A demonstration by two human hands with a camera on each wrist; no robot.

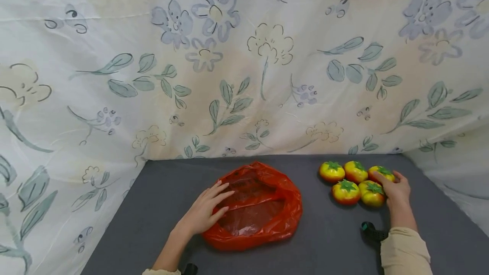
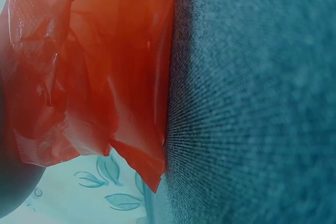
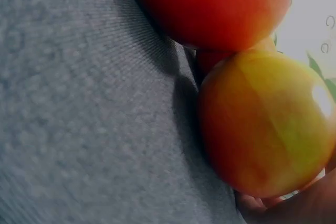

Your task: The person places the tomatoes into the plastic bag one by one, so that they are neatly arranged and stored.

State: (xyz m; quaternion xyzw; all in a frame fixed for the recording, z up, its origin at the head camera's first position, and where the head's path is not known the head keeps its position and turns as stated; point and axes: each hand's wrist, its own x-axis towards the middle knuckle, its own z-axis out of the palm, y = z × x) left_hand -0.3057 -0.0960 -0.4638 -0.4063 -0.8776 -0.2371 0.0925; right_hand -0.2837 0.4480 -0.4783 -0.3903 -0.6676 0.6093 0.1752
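A red plastic bag (image 1: 294, 207) lies on the grey surface with its wide mouth facing up. My left hand (image 1: 204, 209) rests on the bag's left rim, fingers spread and fairly straight. In the left wrist view, the bag's crinkled side (image 2: 115, 66) stands close by the cloth. To the right are several yellow-and-red tomatoes with green star-shaped tops. My right hand (image 1: 397, 188) grips the back right tomato (image 1: 381, 172), thumb on the near side and fingers round its right. The front right tomato (image 1: 372, 194) sits just before it; in the right wrist view, a tomato (image 3: 268, 124) partly hides the fingers.
Other tomatoes stand close together at the back left (image 1: 331, 172), back middle (image 1: 355, 172) and front left (image 1: 346, 192). A dark strap-like object (image 1: 372, 231) is by the right sleeve. Floral curtain (image 1: 267, 75) hangs behind the grey table (image 1: 317, 241) and along its sides.
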